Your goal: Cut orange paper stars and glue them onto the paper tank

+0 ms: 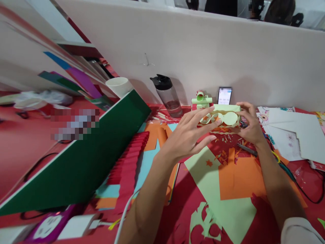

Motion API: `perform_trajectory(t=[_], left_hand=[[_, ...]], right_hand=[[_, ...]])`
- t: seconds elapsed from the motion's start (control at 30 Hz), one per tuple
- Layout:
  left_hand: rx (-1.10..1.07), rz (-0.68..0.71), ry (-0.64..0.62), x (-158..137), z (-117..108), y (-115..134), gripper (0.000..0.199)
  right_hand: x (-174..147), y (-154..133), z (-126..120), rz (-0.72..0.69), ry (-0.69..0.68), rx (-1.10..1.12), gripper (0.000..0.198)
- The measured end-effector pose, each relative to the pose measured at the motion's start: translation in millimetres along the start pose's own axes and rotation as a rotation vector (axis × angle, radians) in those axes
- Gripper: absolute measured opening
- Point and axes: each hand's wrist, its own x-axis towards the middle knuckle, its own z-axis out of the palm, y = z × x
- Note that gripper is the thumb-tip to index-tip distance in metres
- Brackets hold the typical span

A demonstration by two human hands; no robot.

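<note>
here, an inventory of the desk as it stands.

- left hand (189, 134): fingers spread, tips resting on the front of a pale green paper model (223, 117); thumb below, near the jagged lower edge. not pinching, more a steadying touch.
- right hand (250, 123): curled round the far end of the same model, thumb and fingers pinching its end.
- pale green paper model: held between both hands, lifted just off the table; a flat strip on top, three paper discs or rings along the front, an orange zigzag trim beneath.
- just behind the left fingertips: a small green paper construction with a rolled tube (201, 100).
- behind the right hand: a phone (224, 96) propped against the wall, showing a timer.
- beyond the left hand, further out: a clear water bottle with black lid (167, 95); a white paper cup (118, 86).
- under and below the hands: orange paper sheet (238, 179), pale green sheet with cut-outs (223, 217), scraps.
- outside the left forearm: folded red paper strips (132, 154); a dark green board (83, 159).
- beside the right wrist: a grey tool (246, 149), kind unclear.

handling note, as a judgement: thin paper dents easily; light, even fingertip pressure on the discs, with the right hand supporting without squeezing, would suit it best.
</note>
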Motion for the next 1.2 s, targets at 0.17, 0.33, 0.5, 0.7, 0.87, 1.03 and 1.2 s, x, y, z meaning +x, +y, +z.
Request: perform_trajectory(t=[0.17,0.33,0.5,0.7,0.87,1.03,1.2], left_hand=[[0.017,-0.123,0.068,-1.1,-1.1,-5.9,0.048],[-0.225,-0.400,0.090,-4.4,5.6,-21.4,0.077],[-0.390,-0.513,0.026,-6.2,14.9,-28.9,0.083],[-0.491,-0.560,0.110,-7.9,14.9,-37.2,0.082],[-0.419,-0.574,0.069,-13.1,6.6,-46.8,0.076],[-0.345,-0.576,-0.003,-19.2,5.2,-54.9,0.060],[-0.242,-0.619,-0.046,-23.6,13.0,-63.2,0.051]], right_hand=[[0.6,1.3,1.5,0.001,0.052,0.063,0.042],[0.2,8.5,5.9,0.176,0.060,0.213,0.047],[-1.0,11.3,10.9,0.311,0.013,0.329,0.049],[-5.6,16.0,26.6,0.325,-0.023,0.373,0.056],[-11.6,18.6,46.1,0.300,-0.020,0.357,0.064],[-18.4,22.6,59.7,0.280,-0.083,0.296,0.050],[-22.4,26.3,64.5,0.278,-0.160,0.214,0.048]])
